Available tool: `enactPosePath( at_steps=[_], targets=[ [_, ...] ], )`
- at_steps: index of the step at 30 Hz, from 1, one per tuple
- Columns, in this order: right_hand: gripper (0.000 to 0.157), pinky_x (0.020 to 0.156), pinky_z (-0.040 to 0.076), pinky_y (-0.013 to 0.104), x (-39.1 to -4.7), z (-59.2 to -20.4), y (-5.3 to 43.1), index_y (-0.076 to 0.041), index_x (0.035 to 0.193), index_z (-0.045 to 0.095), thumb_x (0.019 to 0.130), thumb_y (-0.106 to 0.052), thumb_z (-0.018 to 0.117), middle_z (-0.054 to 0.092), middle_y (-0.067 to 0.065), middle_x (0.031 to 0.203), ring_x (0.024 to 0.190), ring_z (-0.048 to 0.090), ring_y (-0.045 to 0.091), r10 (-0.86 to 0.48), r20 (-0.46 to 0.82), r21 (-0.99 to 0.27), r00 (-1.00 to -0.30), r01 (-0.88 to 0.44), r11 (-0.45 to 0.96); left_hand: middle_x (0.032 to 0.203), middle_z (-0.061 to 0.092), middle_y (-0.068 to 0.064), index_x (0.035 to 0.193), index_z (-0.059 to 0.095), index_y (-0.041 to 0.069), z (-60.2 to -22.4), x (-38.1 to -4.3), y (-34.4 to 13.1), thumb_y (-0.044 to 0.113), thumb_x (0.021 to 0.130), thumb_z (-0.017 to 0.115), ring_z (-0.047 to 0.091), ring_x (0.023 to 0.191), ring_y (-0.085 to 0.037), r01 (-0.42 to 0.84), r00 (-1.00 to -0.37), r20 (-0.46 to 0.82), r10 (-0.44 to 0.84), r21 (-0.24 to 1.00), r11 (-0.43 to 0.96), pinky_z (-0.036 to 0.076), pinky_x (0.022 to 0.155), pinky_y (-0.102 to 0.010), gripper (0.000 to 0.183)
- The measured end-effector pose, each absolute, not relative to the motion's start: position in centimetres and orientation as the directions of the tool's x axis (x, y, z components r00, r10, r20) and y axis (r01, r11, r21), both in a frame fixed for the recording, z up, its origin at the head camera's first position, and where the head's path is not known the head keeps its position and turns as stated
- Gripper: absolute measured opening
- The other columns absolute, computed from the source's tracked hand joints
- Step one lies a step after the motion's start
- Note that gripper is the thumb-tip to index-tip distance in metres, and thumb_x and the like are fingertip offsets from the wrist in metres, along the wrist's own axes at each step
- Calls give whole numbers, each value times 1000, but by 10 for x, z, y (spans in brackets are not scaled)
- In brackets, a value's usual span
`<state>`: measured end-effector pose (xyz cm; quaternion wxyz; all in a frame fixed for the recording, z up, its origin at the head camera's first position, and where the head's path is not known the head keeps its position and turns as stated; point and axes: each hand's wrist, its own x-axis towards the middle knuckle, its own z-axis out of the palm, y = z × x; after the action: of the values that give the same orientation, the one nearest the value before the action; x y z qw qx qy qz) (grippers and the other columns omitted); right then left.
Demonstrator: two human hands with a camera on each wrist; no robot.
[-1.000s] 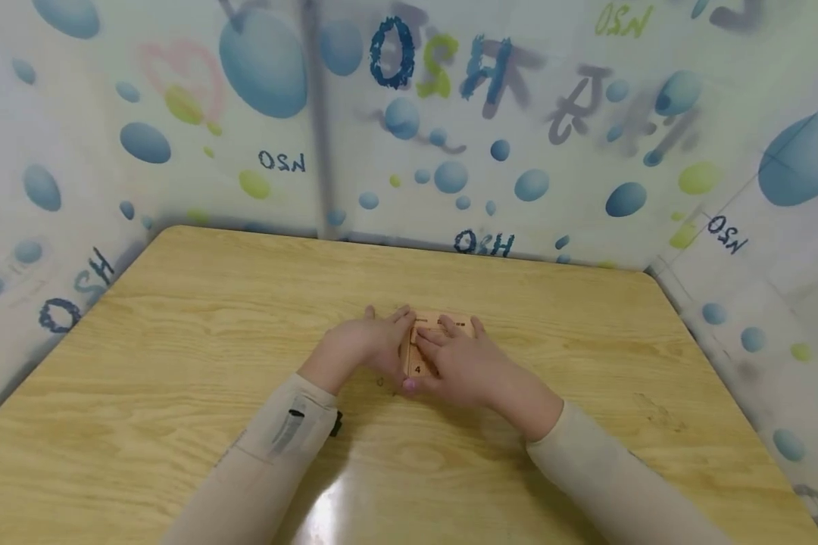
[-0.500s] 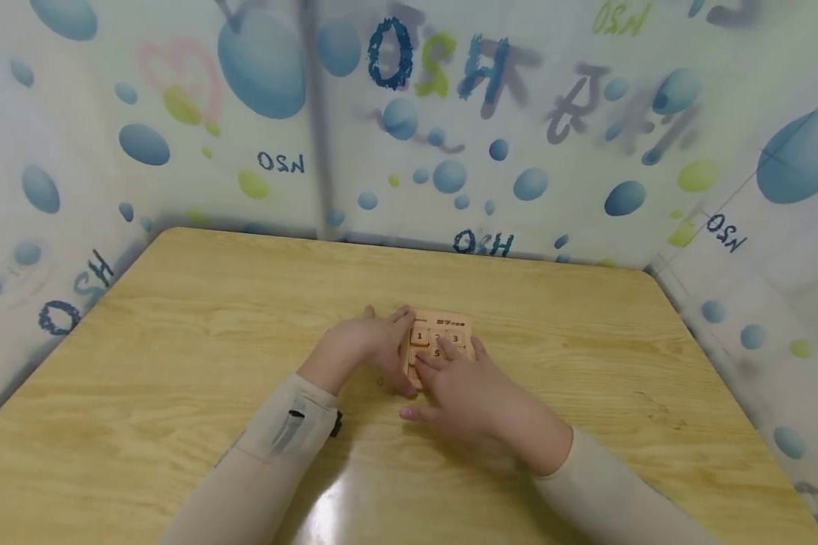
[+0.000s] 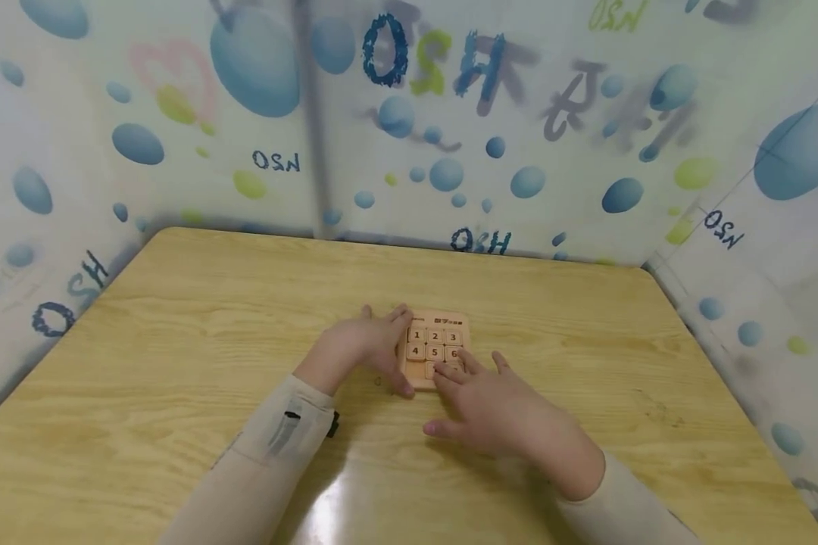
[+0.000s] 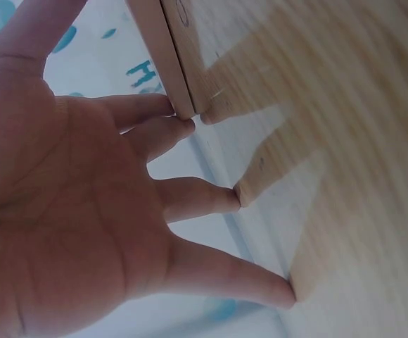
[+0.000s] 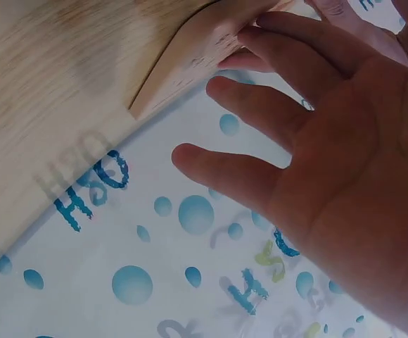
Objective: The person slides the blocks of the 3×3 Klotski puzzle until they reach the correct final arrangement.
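Observation:
A wooden sliding number puzzle (image 3: 428, 319) lies flat on the table in the head view. Tiles 1 to 6 show in order in the upper two rows. The bottom left slot (image 3: 415, 369) is bare wood, while the bottom row's other tiles are partly hidden by fingers. My left hand (image 3: 361, 342) steadies the board's left side, thumb at the near corner and fingertips at the far one; the left wrist view shows its fingers spread and straight. Over the lower right of the puzzle, my right hand (image 3: 501, 416) has extended fingers, with fingertips at the bottom row tiles.
The wood-grain table (image 3: 245, 288) stretches out on all sides of the puzzle. Behind it and along both sides stand white walls (image 3: 566, 68) printed with blue and green drops and letters.
My right hand has drawn back towards me and to the right, uncovering the tiles. Tile 4 has moved from the bottom left slot up to the middle row. The left hand stays in place.

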<state>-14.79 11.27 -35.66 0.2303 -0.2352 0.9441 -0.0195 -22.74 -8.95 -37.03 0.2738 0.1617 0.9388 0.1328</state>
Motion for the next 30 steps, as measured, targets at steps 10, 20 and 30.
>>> enactPosePath(
  at_steps=[10,20,30],
  targets=[
    [77,132,10,73,-147,-351,120,-18,161,49,102,-67,56,37,-3,174,167,19,33,-417,-423,-137,-805,-398,907,182,1,0,173,7,19,-371,-229,-91,55,74,94,0,162,-57,221,-797,-476,371,342,913,10,126,-81,137],
    [77,128,9,79,-152,-346,139,-14,161,48,104,-64,55,38,3,174,165,23,41,-379,-418,-122,-826,-362,924,182,0,2,173,8,20,-369,-230,-89,52,75,95,-3,163,-55,202,-798,-481,363,354,913,8,126,-81,135],
    [78,128,6,79,-160,-345,148,-15,163,45,103,-64,57,38,2,174,165,21,43,-349,-448,-183,-823,-298,937,182,1,2,173,9,20,-371,-229,-90,51,74,96,-3,164,-54,187,-801,-481,357,366,912,10,125,-82,136]
  ],
)
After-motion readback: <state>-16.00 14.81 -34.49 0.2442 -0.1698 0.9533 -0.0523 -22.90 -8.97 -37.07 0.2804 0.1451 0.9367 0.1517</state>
